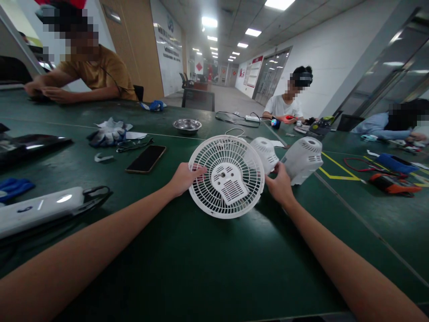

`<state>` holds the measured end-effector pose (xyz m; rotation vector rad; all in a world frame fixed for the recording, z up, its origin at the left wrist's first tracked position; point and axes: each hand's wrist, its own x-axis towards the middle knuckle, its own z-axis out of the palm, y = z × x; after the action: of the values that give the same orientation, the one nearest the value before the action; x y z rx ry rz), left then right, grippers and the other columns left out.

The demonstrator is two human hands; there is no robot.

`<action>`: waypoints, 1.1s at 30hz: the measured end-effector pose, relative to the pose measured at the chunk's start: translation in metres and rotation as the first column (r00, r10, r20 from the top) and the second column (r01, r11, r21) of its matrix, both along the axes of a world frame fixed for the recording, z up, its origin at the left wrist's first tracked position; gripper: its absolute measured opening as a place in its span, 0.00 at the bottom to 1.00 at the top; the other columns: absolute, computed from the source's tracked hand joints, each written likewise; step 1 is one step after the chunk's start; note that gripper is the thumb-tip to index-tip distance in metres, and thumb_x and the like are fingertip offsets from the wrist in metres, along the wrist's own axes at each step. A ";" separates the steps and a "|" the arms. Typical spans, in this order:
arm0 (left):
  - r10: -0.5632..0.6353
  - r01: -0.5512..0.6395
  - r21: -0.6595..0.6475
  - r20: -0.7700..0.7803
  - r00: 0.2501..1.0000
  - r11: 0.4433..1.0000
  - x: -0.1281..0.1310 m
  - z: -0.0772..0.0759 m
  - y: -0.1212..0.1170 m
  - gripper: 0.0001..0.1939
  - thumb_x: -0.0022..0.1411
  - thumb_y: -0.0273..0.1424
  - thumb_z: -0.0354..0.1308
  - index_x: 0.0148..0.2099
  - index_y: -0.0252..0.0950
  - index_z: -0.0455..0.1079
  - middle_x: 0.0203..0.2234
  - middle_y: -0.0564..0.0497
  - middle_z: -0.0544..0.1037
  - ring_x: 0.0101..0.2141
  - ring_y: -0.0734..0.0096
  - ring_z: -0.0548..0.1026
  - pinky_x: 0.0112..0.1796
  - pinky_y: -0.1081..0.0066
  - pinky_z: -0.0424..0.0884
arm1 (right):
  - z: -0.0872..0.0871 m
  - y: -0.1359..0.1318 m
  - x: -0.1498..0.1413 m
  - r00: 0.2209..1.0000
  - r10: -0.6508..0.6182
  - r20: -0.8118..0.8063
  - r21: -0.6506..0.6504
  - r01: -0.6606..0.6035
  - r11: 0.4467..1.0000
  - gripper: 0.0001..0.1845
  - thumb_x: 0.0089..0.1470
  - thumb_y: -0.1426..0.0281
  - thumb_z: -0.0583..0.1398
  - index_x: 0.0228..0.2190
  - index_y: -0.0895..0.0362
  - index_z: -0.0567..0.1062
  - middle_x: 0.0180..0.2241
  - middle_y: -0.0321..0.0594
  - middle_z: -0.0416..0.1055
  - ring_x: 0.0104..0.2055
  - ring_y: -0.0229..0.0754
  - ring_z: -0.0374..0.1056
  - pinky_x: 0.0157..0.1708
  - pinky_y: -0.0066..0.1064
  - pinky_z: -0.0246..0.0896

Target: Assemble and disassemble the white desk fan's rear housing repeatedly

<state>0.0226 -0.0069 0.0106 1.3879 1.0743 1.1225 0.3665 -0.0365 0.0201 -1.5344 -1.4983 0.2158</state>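
Note:
A round white fan grille (pixel 197 197) is tilted up above the green table, its slotted centre plate facing me. My left hand (pixel 183 180) is closed on its left rim, with the thumb across the front bars and the other fingers partly hidden. At the grille's right edge, my right hand (pixel 281 185) is closed around the lower part of a white vented plastic housing (pixel 266 154). The right thumb is close to the grille rim; whether it touches is unclear. Just right of that hand, a larger white vented housing (pixel 304 158) stands on the table.
Left on the green table (pixel 187 273) lie a phone (pixel 146 158), gloves (pixel 109 133), and a long white device (pixel 43 210). A metal bowl (pixel 187 126) sits behind the grille. An orange multimeter (pixel 394 183) is at right. Other people sit around the table.

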 end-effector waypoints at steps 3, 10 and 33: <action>-0.005 0.006 0.016 -0.021 1.000 1.000 -0.001 -0.001 0.001 0.10 0.61 0.36 0.69 0.38 0.33 0.79 0.30 0.48 0.82 0.29 0.65 0.79 0.36 0.63 0.78 | -0.009 0.005 -0.005 0.991 -0.017 0.132 -0.156 0.038 0.987 0.44 0.45 0.47 0.69 0.56 0.57 0.67 0.51 0.54 0.76 0.49 0.59 0.73 0.52 0.54 0.66; -0.001 0.002 0.016 -0.028 1.000 1.000 -0.001 0.001 -0.001 0.08 0.62 0.34 0.68 0.38 0.35 0.79 0.30 0.48 0.83 0.31 0.65 0.80 0.37 0.63 0.78 | -0.010 0.007 -0.006 0.953 -0.040 0.302 -0.292 0.132 0.947 0.46 0.46 0.45 0.68 0.59 0.59 0.67 0.54 0.60 0.75 0.58 0.70 0.69 0.58 0.66 0.59; 0.056 -0.006 0.312 -0.150 0.987 0.950 -0.002 -0.005 0.005 0.20 0.67 0.48 0.59 0.48 0.36 0.76 0.41 0.45 0.82 0.39 0.62 0.79 0.38 0.67 0.75 | 0.003 -0.051 -0.089 0.517 0.336 -0.788 0.010 -0.534 0.846 0.23 0.56 0.50 0.63 0.48 0.49 0.77 0.45 0.42 0.82 0.53 0.57 0.76 0.47 0.51 0.76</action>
<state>0.0208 -0.0016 0.0054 1.7363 1.0649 1.2616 0.2775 -0.0880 0.0228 -0.9508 -1.1171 1.2479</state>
